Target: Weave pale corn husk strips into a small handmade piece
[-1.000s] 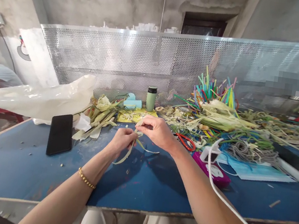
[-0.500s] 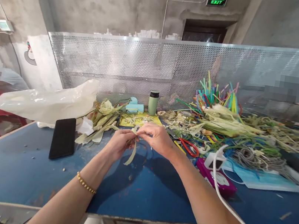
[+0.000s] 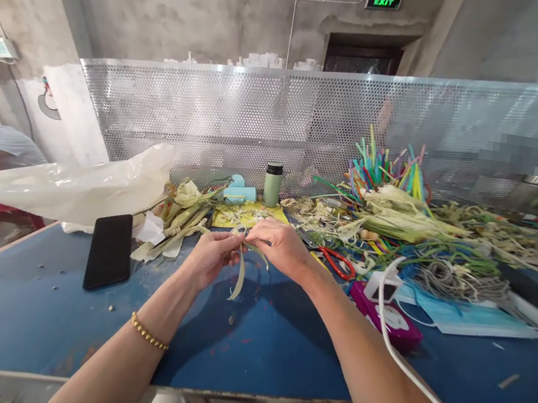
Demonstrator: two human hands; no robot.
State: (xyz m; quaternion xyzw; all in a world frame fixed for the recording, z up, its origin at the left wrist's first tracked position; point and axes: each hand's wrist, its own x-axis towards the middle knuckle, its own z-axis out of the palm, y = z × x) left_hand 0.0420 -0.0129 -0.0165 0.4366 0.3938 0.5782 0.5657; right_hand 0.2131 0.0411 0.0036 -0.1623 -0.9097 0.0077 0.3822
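Observation:
Above the blue table [image 3: 206,354], my left hand [image 3: 210,259] and my right hand [image 3: 282,245] meet, both with fingers closed in a pinch. Between them is a thin, pale corn husk strip [image 3: 238,279], one end of which dangles below the left fingertips. Another pale end hangs under the right fingers. Where the strip crosses between the fingertips, the fingers partly hide it. Just behind the hands lies a yellow sheet [image 3: 231,217] strewn with husk scraps. Red-handled scissors [image 3: 339,264] rest right of my right hand.
Left are a black phone [image 3: 110,252], a pale plastic bag [image 3: 79,183] and dried husks [image 3: 187,206]. A green bottle [image 3: 272,185] stands behind. Right lie a husk bundle [image 3: 393,212], coiled cords [image 3: 459,280], a purple power strip [image 3: 395,325] and a white cable [image 3: 406,363].
The fingers have shifted slightly on the husk strip. A second pale end now shows beneath my right hand, and the hanging end has swung. The view has moved a little.

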